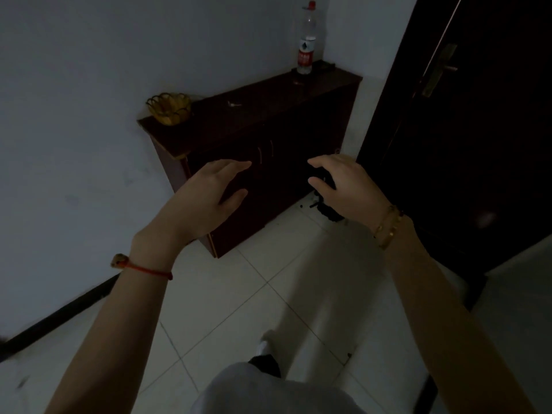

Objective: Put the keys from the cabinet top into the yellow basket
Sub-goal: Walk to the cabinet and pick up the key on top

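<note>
A dark wooden cabinet (268, 162) stands against the wall in a dim room. On its top at the left end sits the yellow basket (169, 108). Small pale keys (233, 104) lie on the cabinet top a little right of the basket. My left hand (203, 198) is held out in front of the cabinet doors, fingers apart, holding nothing. My right hand (343, 183) hovers lower right of the cabinet front, fingers spread and empty. Both hands are well short of the cabinet top.
A clear plastic bottle (307, 40) with a red cap stands at the cabinet's far right end. A dark door (478, 115) with a handle is on the right. Dark objects (325, 207) lie on the tiled floor by the cabinet's base.
</note>
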Motion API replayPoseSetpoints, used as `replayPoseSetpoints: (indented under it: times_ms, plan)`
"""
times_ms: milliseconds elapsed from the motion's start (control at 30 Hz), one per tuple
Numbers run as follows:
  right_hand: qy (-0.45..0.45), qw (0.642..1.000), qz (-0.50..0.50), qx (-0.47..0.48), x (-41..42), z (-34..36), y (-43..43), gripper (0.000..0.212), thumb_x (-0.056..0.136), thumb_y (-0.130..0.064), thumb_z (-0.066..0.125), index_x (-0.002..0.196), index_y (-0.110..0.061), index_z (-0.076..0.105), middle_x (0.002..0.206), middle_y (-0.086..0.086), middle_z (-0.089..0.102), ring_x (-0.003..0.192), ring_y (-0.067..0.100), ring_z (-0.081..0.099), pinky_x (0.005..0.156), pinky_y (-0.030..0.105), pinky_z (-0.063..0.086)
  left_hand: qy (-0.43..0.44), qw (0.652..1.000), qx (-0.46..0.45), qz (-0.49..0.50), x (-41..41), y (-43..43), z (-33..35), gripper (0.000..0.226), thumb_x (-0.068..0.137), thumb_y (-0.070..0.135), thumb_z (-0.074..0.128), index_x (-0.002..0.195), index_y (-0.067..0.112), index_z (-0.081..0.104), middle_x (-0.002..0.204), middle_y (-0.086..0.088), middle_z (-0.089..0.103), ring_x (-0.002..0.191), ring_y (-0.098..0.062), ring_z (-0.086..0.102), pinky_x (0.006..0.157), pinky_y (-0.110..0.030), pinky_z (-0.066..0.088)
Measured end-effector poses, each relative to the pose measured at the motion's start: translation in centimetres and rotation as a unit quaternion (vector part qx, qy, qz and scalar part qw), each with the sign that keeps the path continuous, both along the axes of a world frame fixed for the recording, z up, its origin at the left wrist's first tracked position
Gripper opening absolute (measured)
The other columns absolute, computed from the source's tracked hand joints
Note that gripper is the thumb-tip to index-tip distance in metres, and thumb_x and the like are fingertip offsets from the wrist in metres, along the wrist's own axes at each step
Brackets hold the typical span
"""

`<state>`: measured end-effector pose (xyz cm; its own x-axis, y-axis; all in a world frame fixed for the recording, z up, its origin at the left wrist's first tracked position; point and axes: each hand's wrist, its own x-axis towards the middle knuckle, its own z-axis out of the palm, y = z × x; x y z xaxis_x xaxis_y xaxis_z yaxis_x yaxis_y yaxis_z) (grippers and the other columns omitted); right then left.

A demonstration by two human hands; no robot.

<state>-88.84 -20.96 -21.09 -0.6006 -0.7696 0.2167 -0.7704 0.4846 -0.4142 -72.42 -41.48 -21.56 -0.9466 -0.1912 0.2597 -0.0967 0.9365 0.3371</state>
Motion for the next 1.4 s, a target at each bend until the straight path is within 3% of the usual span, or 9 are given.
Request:
replayPoseSetpoints:
  times_ms: [433, 567, 733, 967, 1133, 1400]
  plan:
    - [-0.011, 0.999, 0.028, -0.013, -11.7, -0.4, -12.3, 0.041, 0.095, -0.027, 0.051, 0.132, -0.007, 0.049, 0.133, 0.012, 0.056, 0.127, 0.024, 0.046, 0.108, 0.041, 0.038, -0.018, 1.000, -0.005, 0.022, -11.4, -10.9, -0.1, 0.053, 0.096, 0.033, 0.048, 0.146, 0.023, 0.036, 0.147, -0.006, 0.044, 0.136, -0.022, 0.040, 0.108, -0.033, 0.037]
    - [-0.014, 0.999, 0.034, -0.008, -14.7, -1.4, -15.0, 0.041, 0.095, -0.028, 0.051, 0.132, -0.009, 0.049, 0.133, 0.010, 0.056, 0.127, 0.023, 0.046, 0.108, 0.040, 0.038, -0.026, 0.999, -0.005, 0.031, -13.9, -13.5, -1.0, 0.052, 0.096, 0.032, 0.049, 0.146, 0.023, 0.037, 0.147, -0.005, 0.044, 0.136, -0.021, 0.041, 0.105, -0.028, 0.034]
    - [-0.027, 0.998, 0.059, -0.009, -19.1, -2.9, -18.7, 0.041, 0.094, -0.028, 0.052, 0.131, -0.009, 0.050, 0.132, 0.010, 0.057, 0.126, 0.023, 0.047, 0.108, 0.042, 0.039, -0.039, 0.998, 0.008, 0.057, -17.3, -16.6, -2.1, 0.052, 0.096, 0.031, 0.049, 0.145, 0.022, 0.038, 0.147, -0.005, 0.045, 0.134, -0.021, 0.041, 0.103, -0.026, 0.034]
    - [-0.015, 0.994, 0.104, 0.000, -27.7, -3.7, -25.1, 0.041, 0.094, -0.028, 0.052, 0.130, -0.009, 0.051, 0.130, 0.010, 0.059, 0.124, 0.023, 0.049, 0.106, 0.042, 0.042, -0.045, 0.993, 0.025, 0.109, -24.0, -21.2, -2.8, 0.051, 0.096, 0.031, 0.048, 0.145, 0.023, 0.037, 0.147, -0.005, 0.044, 0.133, -0.021, 0.043, 0.105, -0.036, 0.043]
    - [0.000, 0.990, 0.138, 0.010, -35.0, -2.5, -29.8, 0.041, 0.094, -0.028, 0.052, 0.131, -0.012, 0.050, 0.131, 0.006, 0.057, 0.127, 0.021, 0.047, 0.107, 0.037, 0.041, -0.033, 0.989, 0.027, 0.141, -30.4, -24.0, -2.3, 0.051, 0.096, 0.032, 0.048, 0.145, 0.022, 0.038, 0.147, -0.004, 0.045, 0.134, -0.019, 0.043, 0.108, -0.035, 0.041]
    - [0.011, 0.982, 0.189, 0.015, -44.4, -1.9, -36.7, 0.039, 0.094, -0.029, 0.051, 0.130, -0.015, 0.051, 0.128, 0.003, 0.060, 0.124, 0.019, 0.048, 0.105, 0.040, 0.043, -0.028, 0.977, 0.046, 0.206, -38.9, -27.1, -2.2, 0.051, 0.096, 0.029, 0.050, 0.145, 0.021, 0.038, 0.148, -0.004, 0.044, 0.135, -0.020, 0.043, 0.108, -0.036, 0.042]
